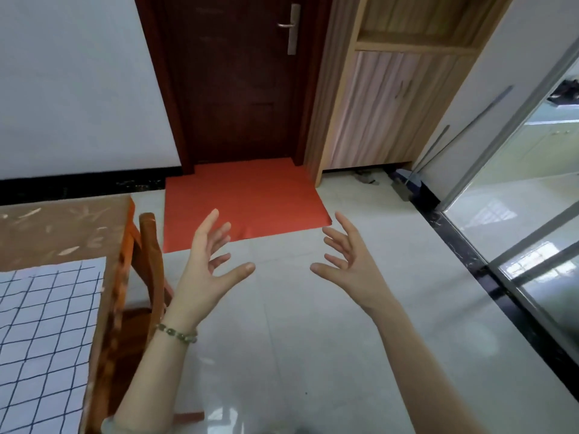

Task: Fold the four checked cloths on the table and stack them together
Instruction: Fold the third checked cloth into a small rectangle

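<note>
Both hands free and spread, cloth off to the left.

The left hand (206, 270) and right hand (347, 264) hover over the floor (313, 339), palms facing, fingers splayed, holding nothing. To start well, they should probably swing left, pinch two neighbouring corners of the cloth (47, 324) and keep that edge taut so the checks align. The cloth lies flat on the counter (62, 227), left of the left hand, beyond a chair (150, 261); only one cloth shows.

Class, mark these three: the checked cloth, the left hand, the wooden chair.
checked cloth (47, 324), head view, its flat middle.
left hand (200, 277), head view, middle of the hand.
wooden chair (150, 255), head view, curved back rail.
</note>
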The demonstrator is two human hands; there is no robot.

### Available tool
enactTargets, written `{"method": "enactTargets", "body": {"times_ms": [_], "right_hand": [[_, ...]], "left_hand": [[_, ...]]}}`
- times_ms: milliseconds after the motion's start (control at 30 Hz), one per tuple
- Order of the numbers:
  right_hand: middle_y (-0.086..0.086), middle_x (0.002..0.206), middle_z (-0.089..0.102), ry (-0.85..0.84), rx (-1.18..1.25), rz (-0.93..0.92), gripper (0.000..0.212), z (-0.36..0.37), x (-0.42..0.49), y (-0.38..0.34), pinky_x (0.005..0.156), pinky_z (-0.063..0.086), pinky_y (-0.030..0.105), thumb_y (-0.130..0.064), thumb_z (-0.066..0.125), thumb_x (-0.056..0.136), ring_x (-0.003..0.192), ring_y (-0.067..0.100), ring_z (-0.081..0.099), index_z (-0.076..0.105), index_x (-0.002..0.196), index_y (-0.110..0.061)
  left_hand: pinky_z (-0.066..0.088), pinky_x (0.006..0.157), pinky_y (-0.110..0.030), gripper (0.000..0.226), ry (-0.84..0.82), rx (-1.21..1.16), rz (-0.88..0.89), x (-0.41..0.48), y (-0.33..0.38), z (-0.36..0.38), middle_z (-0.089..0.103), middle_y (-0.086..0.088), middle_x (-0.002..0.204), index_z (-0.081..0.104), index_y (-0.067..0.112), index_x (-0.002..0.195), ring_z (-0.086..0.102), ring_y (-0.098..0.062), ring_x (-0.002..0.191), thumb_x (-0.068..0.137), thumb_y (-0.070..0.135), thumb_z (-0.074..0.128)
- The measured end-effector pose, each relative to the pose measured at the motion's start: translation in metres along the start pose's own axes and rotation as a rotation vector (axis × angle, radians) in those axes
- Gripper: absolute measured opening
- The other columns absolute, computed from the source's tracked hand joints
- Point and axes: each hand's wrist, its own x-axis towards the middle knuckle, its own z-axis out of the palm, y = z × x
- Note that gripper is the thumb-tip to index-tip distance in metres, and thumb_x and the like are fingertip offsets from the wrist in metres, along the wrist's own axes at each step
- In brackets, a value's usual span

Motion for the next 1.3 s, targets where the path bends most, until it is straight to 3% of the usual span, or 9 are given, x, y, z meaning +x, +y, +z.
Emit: {"method": "enactTargets", "body": {"times_ms": [233,400,567,767,833,967,1300], "right_hand": [[-0.006,0.141,0.045,-0.100,-0.008,-0.014,0.092,-0.007,0.130,0.005,0.107,0.041,0.035,-0.007,0.078,0.077,0.130,0.005,0.043,0.025,0.145,-0.040],[-0.004,0.142,0.043,-0.186,-0.067,-0.082,0.095,-0.005,0.240,0.012,0.107,0.040,0.032,-0.011,0.079,0.075,0.131,0.005,0.042,0.020,0.141,-0.044],[-0.006,0.144,0.041,-0.329,-0.082,-0.117,0.098,0.002,0.364,-0.003,0.108,0.039,0.030,-0.013,0.080,0.074,0.132,0.005,0.040,0.018,0.145,-0.041],[-0.004,0.144,0.041,-0.463,-0.046,-0.126,0.099,0.033,0.486,-0.020,0.107,0.039,0.030,-0.008,0.080,0.075,0.133,0.007,0.040,0.019,0.147,-0.037],[-0.004,0.143,0.042,-0.523,-0.033,-0.119,0.099,0.054,0.517,-0.021,0.107,0.039,0.029,-0.007,0.080,0.074,0.132,0.007,0.041,0.020,0.146,-0.038],[-0.006,0.143,0.043,-0.655,-0.028,-0.129,0.096,0.110,0.572,-0.024,0.105,0.040,0.025,-0.008,0.080,0.074,0.130,0.003,0.042,0.022,0.142,-0.043],[-0.008,0.138,0.045,-0.895,-0.011,-0.185,0.092,0.305,0.704,-0.053,0.108,0.040,0.034,-0.002,0.079,0.073,0.129,0.006,0.043,0.027,0.128,-0.054]], "left_hand": [[0.041,0.098,-0.018,0.094,0.075,0.029,-0.019,0.098,-0.012,-0.003,0.041,0.016,0.140,0.018,0.043,0.144,0.041,0.006,0.127,0.069,0.031,0.075],[0.042,0.097,-0.014,0.095,0.161,0.037,-0.024,0.183,-0.032,-0.004,0.042,0.018,0.140,0.020,0.038,0.146,0.042,0.007,0.126,0.069,0.028,0.075],[0.042,0.101,-0.024,0.094,0.290,0.025,-0.027,0.278,-0.041,-0.014,0.045,0.015,0.140,0.024,0.039,0.145,0.044,0.003,0.127,0.071,0.029,0.081],[0.043,0.101,-0.027,0.094,0.439,0.009,-0.055,0.363,-0.051,-0.041,0.046,0.012,0.140,0.026,0.041,0.143,0.045,0.001,0.126,0.069,0.031,0.084],[0.044,0.101,-0.024,0.096,0.505,-0.008,-0.071,0.381,-0.059,-0.057,0.046,0.010,0.140,0.027,0.040,0.143,0.046,0.001,0.126,0.068,0.027,0.085],[0.043,0.098,-0.024,0.094,0.633,-0.004,-0.090,0.408,-0.077,-0.098,0.048,0.013,0.138,0.029,0.048,0.139,0.047,-0.001,0.125,0.059,0.042,0.079],[0.043,0.097,-0.023,0.096,0.956,0.027,-0.077,0.476,-0.129,-0.258,0.047,0.006,0.138,0.027,0.048,0.136,0.048,-0.004,0.124,0.055,0.045,0.078]]}}
